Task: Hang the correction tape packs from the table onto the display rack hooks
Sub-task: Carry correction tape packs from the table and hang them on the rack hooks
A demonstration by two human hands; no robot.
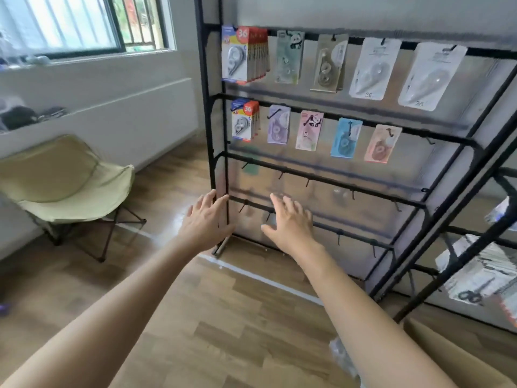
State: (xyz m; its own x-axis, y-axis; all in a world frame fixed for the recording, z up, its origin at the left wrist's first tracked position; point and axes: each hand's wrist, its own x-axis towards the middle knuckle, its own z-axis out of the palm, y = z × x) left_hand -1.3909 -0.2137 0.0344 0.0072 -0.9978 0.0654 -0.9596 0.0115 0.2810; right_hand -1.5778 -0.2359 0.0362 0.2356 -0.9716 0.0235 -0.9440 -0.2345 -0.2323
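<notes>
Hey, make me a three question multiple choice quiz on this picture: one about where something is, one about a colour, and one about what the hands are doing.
1. Where is the folding chair relative to the display rack?
A) to its left
B) to its right
C) on top of it

2. On the second rail, what colour is the pack between the pink pack and the peach pack?
A) green
B) blue
C) black

3. What state are the left hand and right hand in?
A) both hold packs
B) one holds a pack
C) both open, holding nothing

Answers:
1 A, the chair stands on the floor left of the rack's frame.
2 B, the blue pack hangs between them.
3 C, the fingers are spread and neither hand has a pack.
</notes>
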